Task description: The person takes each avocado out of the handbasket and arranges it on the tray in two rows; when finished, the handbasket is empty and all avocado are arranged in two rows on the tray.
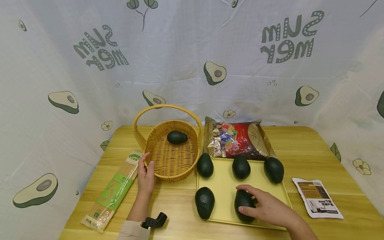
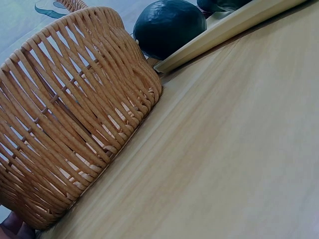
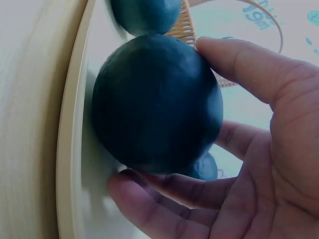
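My right hand (image 1: 267, 206) grips a dark green avocado (image 1: 243, 203) at the front of the yellow tray (image 1: 222, 191); in the right wrist view thumb and fingers curl around this avocado (image 3: 157, 104). Several other avocados lie along the tray's edges, one avocado (image 1: 205, 202) at its front left corner. My left hand (image 1: 146, 176) holds the near left rim of the woven basket (image 1: 172, 176), fingers over the edge. Inside the basket, toward the back, rests one avocado (image 1: 177, 137). The left wrist view shows the basket's woven side (image 2: 75, 109) close up, the left fingers barely in view at the corner.
A pack of noodles (image 1: 112, 193) lies left of the basket. Behind the tray is a red and gold candy bag (image 1: 237, 140). A small white and brown pouch (image 1: 317, 198) lies to the right. The basket's tall handle (image 1: 168, 106) arches up, and a printed curtain hangs behind the table.
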Motion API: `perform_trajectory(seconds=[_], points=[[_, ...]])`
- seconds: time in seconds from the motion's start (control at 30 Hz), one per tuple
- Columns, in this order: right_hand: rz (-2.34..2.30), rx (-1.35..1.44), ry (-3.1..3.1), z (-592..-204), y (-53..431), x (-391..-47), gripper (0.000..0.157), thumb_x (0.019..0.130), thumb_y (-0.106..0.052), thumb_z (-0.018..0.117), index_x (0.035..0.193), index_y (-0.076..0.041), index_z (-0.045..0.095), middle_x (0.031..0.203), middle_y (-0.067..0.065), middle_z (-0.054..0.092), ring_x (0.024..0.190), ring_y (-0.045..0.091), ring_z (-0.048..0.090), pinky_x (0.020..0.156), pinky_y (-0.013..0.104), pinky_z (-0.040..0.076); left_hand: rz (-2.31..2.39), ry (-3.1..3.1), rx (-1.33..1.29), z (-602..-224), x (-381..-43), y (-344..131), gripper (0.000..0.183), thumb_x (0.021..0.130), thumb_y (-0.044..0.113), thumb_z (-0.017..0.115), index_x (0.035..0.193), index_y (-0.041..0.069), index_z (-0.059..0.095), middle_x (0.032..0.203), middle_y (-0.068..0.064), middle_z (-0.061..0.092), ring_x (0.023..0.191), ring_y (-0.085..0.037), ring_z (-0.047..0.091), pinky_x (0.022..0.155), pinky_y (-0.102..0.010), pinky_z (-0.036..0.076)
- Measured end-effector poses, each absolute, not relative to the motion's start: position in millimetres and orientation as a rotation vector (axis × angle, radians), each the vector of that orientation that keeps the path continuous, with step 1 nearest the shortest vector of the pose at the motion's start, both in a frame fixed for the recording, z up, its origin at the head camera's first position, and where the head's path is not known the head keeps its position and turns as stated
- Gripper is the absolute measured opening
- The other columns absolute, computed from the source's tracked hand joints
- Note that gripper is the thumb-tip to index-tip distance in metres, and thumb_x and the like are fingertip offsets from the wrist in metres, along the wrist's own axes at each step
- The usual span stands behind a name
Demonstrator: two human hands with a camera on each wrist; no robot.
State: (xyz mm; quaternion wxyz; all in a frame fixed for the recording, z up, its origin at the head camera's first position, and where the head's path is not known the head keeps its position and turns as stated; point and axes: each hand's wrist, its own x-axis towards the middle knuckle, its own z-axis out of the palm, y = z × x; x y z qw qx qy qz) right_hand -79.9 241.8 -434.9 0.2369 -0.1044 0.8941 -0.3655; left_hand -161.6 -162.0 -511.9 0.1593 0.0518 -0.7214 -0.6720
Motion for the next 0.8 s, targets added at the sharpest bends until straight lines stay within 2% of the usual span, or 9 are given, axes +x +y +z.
perform_trajectory(seconds=[0.07,0.13,0.33,0.47,0.6,0.8], points=[[-1.026,-0.302,2.439,-435.3,242.6,-79.5,0.068,0.089,-0.041,0.077,0.146,-0.016,0.051,0.138,0.018,0.061,0.111,0.037,0.065,0.079,0.036,0.055,-1.923,-2.055,0.146,-511.8,-161.9,-161.6,0.042,0.108,0.013,0.044,0.149,0.006,0.042,0.165,-0.012,0.025,0.153,-0.025,0.017,0.122,-0.050,0.017],[-1.033,-0.307,2.439,-435.7,242.9,-79.4,0.068,0.090,-0.041,0.077,0.146,-0.015,0.051,0.137,0.019,0.062,0.107,0.033,0.066,0.076,0.032,0.054,-1.925,-2.050,0.144,-511.6,-162.3,-161.2,0.042,0.108,0.013,0.044,0.149,0.006,0.042,0.165,-0.012,0.025,0.153,-0.024,0.017,0.122,-0.047,0.017],[-0.977,-0.263,2.477,-434.8,245.3,-79.4,0.065,0.088,-0.043,0.078,0.144,-0.020,0.053,0.132,0.019,0.065,0.112,0.034,0.065,0.079,0.039,0.053,-1.931,-2.046,0.149,-511.7,-162.6,-160.8,0.042,0.108,0.014,0.044,0.149,0.007,0.042,0.165,-0.010,0.025,0.153,-0.022,0.018,0.118,-0.036,0.020],[-0.950,-0.244,2.478,-433.3,249.8,-80.1,0.066,0.088,-0.042,0.079,0.145,-0.021,0.053,0.128,0.019,0.066,0.109,0.031,0.064,0.077,0.038,0.051,-1.933,-2.048,0.154,-511.9,-162.5,-161.1,0.042,0.108,0.014,0.044,0.149,0.007,0.042,0.165,-0.010,0.025,0.152,-0.023,0.019,0.119,-0.039,0.020],[-0.949,-0.251,2.470,-432.4,252.1,-80.7,0.066,0.088,-0.042,0.078,0.145,-0.019,0.053,0.128,0.019,0.066,0.114,0.035,0.063,0.078,0.040,0.051,-1.934,-2.052,0.155,-511.2,-162.4,-161.5,0.042,0.108,0.015,0.045,0.150,0.007,0.041,0.165,-0.010,0.025,0.153,-0.023,0.019,0.120,-0.042,0.020],[-0.946,-0.240,2.480,-431.3,252.7,-80.1,0.069,0.089,-0.042,0.078,0.147,-0.018,0.051,0.126,0.019,0.066,0.110,0.033,0.064,0.074,0.036,0.050,-1.936,-2.042,0.156,-511.0,-162.1,-160.9,0.043,0.108,0.013,0.045,0.149,0.006,0.041,0.165,-0.012,0.025,0.153,-0.024,0.018,0.121,-0.047,0.018]])
